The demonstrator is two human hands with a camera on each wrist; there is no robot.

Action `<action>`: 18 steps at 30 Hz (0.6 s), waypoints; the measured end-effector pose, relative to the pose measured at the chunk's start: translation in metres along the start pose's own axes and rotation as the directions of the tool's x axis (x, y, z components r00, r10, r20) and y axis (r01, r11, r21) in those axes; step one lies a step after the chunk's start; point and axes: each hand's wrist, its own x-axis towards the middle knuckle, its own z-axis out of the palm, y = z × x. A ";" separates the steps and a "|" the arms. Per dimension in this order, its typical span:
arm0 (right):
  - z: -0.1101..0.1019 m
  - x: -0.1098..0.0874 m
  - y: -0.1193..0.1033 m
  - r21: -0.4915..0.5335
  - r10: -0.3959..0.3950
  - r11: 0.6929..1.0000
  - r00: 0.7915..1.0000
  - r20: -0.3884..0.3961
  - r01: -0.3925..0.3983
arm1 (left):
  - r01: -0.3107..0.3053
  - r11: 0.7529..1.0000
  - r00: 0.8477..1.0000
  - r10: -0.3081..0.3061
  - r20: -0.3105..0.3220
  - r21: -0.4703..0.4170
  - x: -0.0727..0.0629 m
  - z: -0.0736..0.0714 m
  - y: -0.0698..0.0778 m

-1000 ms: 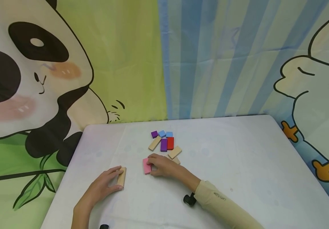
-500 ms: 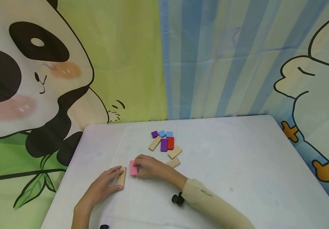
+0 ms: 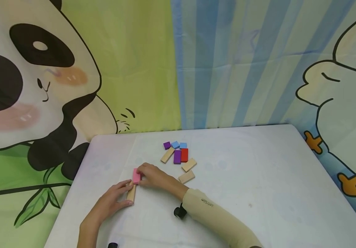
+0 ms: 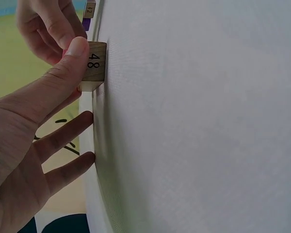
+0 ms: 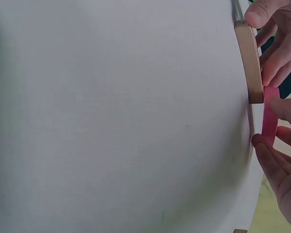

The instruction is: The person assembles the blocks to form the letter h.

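My left hand point(image 3: 108, 203) holds a plain wooden block point(image 3: 131, 194) lying on the table, thumb at its near end and fingertips near its far end. In the left wrist view that near end point(image 4: 95, 62) bears the number 48, and two fingers are spread apart. A pink block point(image 3: 136, 176) is pinched by my right hand point(image 3: 154, 177) at the far end of the wooden one. From the right wrist view the pink block point(image 5: 270, 116) stands raised off the table, a little higher than the wooden block's top. Whether the two touch I cannot tell.
Beyond the hands lie more blocks: plain wooden ones point(image 3: 186, 177), a red one point(image 3: 184, 155), a purple one point(image 3: 177, 157), and small purple point(image 3: 166, 145) and light blue point(image 3: 175, 144) pieces. A printed cloth point(image 3: 221, 69) hangs behind the white table point(image 3: 258, 172).
My right hand has carried the pink block leftward to the wooden block's far end, which it now partly covers. My left hand has stayed in place on the wooden block.
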 end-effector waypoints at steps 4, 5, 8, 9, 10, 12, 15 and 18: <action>0.001 0.007 -0.001 0.002 0.022 1.000 1.000 0.000 -0.022 | -0.005 1.000 1.000 0.005 -0.015 -0.002 0.001 0.001 0.000; 0.002 0.008 -0.002 0.001 0.022 1.000 1.000 0.006 -0.022 | -0.010 1.000 1.000 0.010 -0.019 -0.001 0.001 0.002 0.000; 0.005 0.012 -0.005 -0.014 0.022 1.000 1.000 0.015 -0.022 | -0.016 1.000 0.999 0.015 -0.034 -0.011 0.001 0.003 -0.001; 0.005 0.013 -0.006 -0.019 0.026 0.999 1.000 0.015 -0.025 | -0.017 1.000 0.999 0.016 -0.037 -0.012 0.002 0.004 -0.002; 0.005 0.014 -0.007 -0.025 0.032 0.999 0.999 0.015 -0.031 | -0.017 1.000 0.999 0.017 -0.039 -0.014 0.002 0.004 -0.002; 0.006 0.017 -0.007 -0.032 0.045 0.998 0.999 0.013 -0.045 | -0.016 1.000 0.999 0.015 -0.040 -0.010 0.003 0.004 -0.002; 0.005 0.019 -0.006 -0.029 0.070 0.997 0.997 0.016 -0.070 | -0.011 1.000 0.999 0.011 -0.034 0.000 0.003 0.003 -0.001; 0.005 0.021 -0.004 -0.018 0.074 0.997 0.997 0.026 -0.074 | -0.012 1.000 0.999 0.013 -0.030 0.019 0.002 0.002 -0.001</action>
